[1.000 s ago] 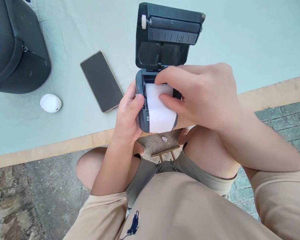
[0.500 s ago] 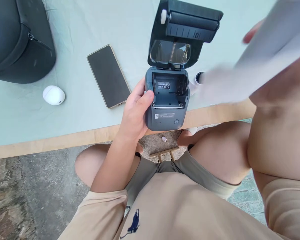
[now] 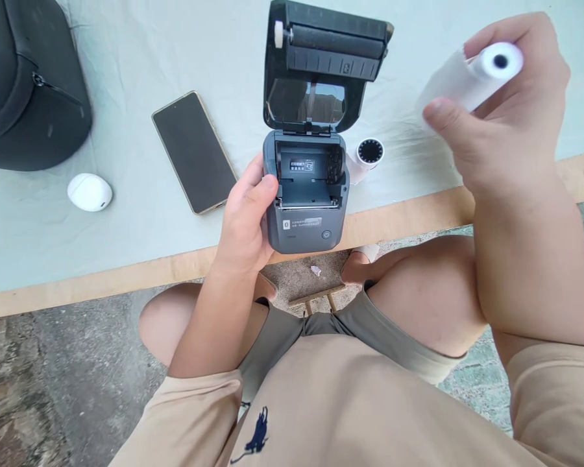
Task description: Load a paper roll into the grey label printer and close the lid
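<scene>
My left hand [image 3: 248,217] is wrapped round the left side of a dark grey portable label printer [image 3: 304,227], near the table's front edge. Its lid [image 3: 321,71] stands raised, showing a roller and a clear window, and the paper bay [image 3: 304,185] below holds no roll. On the right, above the table, my right hand [image 3: 520,123] grips a white paper roll [image 3: 472,78] between thumb and fingers. The roll's core hole points up and toward me, and a loose flap of paper blurs at its left. Another white roll with a black core [image 3: 370,152] lies just right of the printer.
A smartphone [image 3: 194,152] with a dark screen lies left of the printer. Farther left are a white oval case [image 3: 89,192] and a black zippered bag [image 3: 29,84]. The pale cloth-covered table ends in a wooden edge [image 3: 102,275] above my knees.
My right hand has swung into view with the paper roll, whose long blurred sheet no longer stretches across the right side. The printer, still in my left hand, appears slightly farther left.
</scene>
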`<state>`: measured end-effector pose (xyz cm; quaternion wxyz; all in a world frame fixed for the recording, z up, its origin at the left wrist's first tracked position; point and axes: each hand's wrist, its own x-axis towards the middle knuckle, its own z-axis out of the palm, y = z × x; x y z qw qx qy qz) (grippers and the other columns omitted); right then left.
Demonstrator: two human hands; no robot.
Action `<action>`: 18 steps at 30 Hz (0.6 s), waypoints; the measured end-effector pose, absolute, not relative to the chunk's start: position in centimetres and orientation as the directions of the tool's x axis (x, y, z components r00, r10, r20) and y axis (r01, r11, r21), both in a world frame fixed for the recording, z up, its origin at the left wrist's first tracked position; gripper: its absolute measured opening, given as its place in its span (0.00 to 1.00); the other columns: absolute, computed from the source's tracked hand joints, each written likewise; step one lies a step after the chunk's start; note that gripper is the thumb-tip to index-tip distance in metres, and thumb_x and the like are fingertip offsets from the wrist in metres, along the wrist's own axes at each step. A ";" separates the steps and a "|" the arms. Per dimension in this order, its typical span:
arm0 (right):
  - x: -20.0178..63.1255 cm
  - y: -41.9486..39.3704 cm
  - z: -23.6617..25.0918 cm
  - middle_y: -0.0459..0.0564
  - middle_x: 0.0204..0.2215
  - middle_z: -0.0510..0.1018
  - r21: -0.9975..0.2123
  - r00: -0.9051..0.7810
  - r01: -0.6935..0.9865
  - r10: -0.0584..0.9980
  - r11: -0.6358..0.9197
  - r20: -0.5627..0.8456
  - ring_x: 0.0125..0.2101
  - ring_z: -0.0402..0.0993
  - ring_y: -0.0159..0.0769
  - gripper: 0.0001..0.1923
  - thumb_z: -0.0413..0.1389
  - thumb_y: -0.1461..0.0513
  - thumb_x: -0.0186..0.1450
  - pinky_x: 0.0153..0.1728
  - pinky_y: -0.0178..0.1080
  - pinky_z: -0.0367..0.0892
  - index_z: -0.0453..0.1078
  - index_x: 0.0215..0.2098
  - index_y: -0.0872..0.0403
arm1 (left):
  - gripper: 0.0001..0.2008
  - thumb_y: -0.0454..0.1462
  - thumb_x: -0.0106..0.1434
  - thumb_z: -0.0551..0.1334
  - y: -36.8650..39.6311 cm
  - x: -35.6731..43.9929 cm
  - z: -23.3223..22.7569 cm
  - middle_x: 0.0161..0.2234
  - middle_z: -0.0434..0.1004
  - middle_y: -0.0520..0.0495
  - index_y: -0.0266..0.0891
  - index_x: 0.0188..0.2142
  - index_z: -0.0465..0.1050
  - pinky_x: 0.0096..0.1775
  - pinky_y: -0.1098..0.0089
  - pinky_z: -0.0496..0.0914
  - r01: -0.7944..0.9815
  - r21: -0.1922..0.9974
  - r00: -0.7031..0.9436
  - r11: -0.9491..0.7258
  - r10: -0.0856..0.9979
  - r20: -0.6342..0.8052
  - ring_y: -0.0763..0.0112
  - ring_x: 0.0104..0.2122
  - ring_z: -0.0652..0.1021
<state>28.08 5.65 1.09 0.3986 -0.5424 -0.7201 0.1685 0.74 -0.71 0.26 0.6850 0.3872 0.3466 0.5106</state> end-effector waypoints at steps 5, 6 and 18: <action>27.4 5.6 0.9 0.51 0.39 0.79 -0.587 -0.016 0.796 0.974 0.148 0.225 0.37 0.73 0.37 0.30 0.65 0.59 0.49 0.37 0.41 0.64 0.66 0.50 0.49 | 0.17 0.47 0.66 0.58 -0.7 0.7 0.1 0.46 0.79 0.46 0.41 0.48 0.74 0.47 0.63 0.77 -0.400 0.904 0.210 0.150 0.975 -0.069 0.57 0.50 0.79; 27.3 5.5 1.0 0.51 0.40 0.81 -0.553 -0.010 0.827 0.985 0.104 0.171 0.38 0.75 0.38 0.33 0.65 0.59 0.49 0.37 0.41 0.64 0.65 0.53 0.49 | 0.17 0.47 0.67 0.58 -0.7 0.7 0.1 0.46 0.79 0.45 0.41 0.48 0.74 0.46 0.64 0.77 -0.409 0.900 0.212 0.148 0.975 -0.064 0.58 0.49 0.80; 23.2 1.5 3.1 0.55 0.45 0.74 -0.353 -0.423 0.767 0.835 0.537 0.351 0.31 0.72 0.34 0.20 0.59 0.56 0.63 0.30 0.42 0.69 0.66 0.51 0.53 | 0.18 0.45 0.68 0.57 -0.7 0.6 -0.2 0.49 0.78 0.42 0.38 0.52 0.70 0.51 0.60 0.75 -0.470 0.869 0.260 0.156 0.965 -0.033 0.59 0.49 0.79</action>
